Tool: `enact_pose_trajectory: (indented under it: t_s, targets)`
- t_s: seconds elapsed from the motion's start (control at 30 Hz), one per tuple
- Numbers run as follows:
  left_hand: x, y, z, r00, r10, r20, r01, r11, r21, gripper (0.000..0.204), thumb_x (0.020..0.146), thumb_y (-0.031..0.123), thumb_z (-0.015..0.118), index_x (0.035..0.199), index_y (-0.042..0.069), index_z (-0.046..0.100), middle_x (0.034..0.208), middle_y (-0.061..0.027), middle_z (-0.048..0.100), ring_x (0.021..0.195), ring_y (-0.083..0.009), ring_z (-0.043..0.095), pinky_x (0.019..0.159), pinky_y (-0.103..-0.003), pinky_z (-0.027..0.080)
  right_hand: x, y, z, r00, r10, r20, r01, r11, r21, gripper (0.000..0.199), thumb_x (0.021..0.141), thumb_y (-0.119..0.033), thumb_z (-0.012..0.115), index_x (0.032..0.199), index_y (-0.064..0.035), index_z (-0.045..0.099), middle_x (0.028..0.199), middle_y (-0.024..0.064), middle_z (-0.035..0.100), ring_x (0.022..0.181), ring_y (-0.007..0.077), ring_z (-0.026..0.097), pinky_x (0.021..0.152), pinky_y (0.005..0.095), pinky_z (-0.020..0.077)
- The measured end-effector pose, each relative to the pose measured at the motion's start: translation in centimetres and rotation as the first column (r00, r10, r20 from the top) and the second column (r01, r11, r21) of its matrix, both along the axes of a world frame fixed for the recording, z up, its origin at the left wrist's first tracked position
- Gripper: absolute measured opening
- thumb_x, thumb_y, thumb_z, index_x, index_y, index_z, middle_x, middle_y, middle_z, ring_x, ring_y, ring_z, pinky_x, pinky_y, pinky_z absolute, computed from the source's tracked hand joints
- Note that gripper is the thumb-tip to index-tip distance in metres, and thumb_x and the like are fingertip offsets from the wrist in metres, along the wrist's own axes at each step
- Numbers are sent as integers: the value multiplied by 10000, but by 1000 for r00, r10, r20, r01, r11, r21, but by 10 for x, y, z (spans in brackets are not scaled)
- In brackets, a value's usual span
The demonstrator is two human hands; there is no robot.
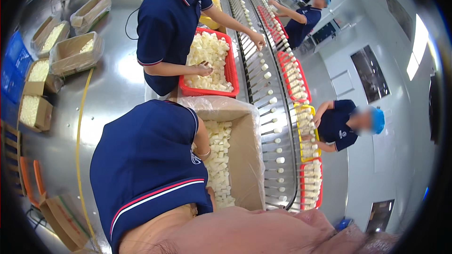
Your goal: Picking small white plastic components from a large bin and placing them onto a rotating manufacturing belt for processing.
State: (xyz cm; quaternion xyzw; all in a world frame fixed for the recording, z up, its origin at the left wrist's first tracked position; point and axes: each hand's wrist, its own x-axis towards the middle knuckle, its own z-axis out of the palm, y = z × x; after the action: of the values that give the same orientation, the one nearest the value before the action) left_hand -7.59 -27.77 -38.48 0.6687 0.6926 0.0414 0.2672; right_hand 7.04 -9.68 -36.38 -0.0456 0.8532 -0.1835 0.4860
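My torso in a navy shirt leans over a large cardboard box (247, 169) lined with clear plastic. Small whitish cylindrical pieces (219, 160) fill much of it; I cannot make out their exact kind. My left forearm (202, 140), with a band at the wrist, reaches down into the box, and the hand is hidden behind my shirt. Only a strip of my right arm (211, 198) shows at the box's near side; its hand is out of sight. Whether either hand holds a piece is hidden. Beside the box runs a metal conveyor (288, 174) with rods (273, 178) tipped with white pieces.
A co-worker (172, 23) stands beyond my box, one hand over the conveyor, the other over a red basket (235, 73) of white pieces. Two more people (341, 124) work across the conveyor, near red and yellow baskets (320, 113). Open cartons (70, 61) stand on the floor at left.
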Motion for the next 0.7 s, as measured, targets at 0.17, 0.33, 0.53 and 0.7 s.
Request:
enact_pose_trajectory:
  t_s: [0.17, 0.33, 0.53, 0.7]
  targets:
    - [-34, -14, -15, 971, -230, 59, 236, 960, -151, 415, 653, 179, 697, 1038, 106, 562, 1126, -129, 522, 1009, -311, 502, 785, -448, 421, -25, 5, 12, 968, -212, 134, 222, 973, -59, 506, 750, -207, 579, 1198, -4, 459, 749, 143, 638, 578, 217, 618, 544, 353, 502]
    - [-77, -10, 39, 938, -233, 257, 266, 958, -103, 399, 655, 172, 693, 1026, 103, 563, 1102, -128, 538, 984, -307, 520, 772, -441, 430, -63, 43, 76, 678, -675, 292, 681, 426, -596, 488, 788, -92, 573, 1262, -45, 467, 759, 43, 599, 658, 128, 589, 594, 261, 483]
    - [-122, 23, 186, 544, 152, 825, -651, 698, 300, 363, 698, 110, 743, 960, 71, 495, 862, -20, 523, 800, -129, 505, 702, -299, 433, -95, 58, 152, 431, -839, 333, 479, -100, -872, 375, 875, -73, 563, 1204, -69, 381, 964, 90, 570, 806, 153, 587, 698, 274, 509]
    - [-137, 44, 243, 717, 367, 593, -684, 534, 497, 388, 712, 202, 739, 1028, 68, 558, 912, -20, 568, 873, -143, 508, 792, -301, 415, -98, 59, 174, 469, -822, 323, 451, -91, -888, 344, 902, -139, 552, 1204, -70, 404, 1014, 81, 585, 702, 79, 518, 593, 220, 438]
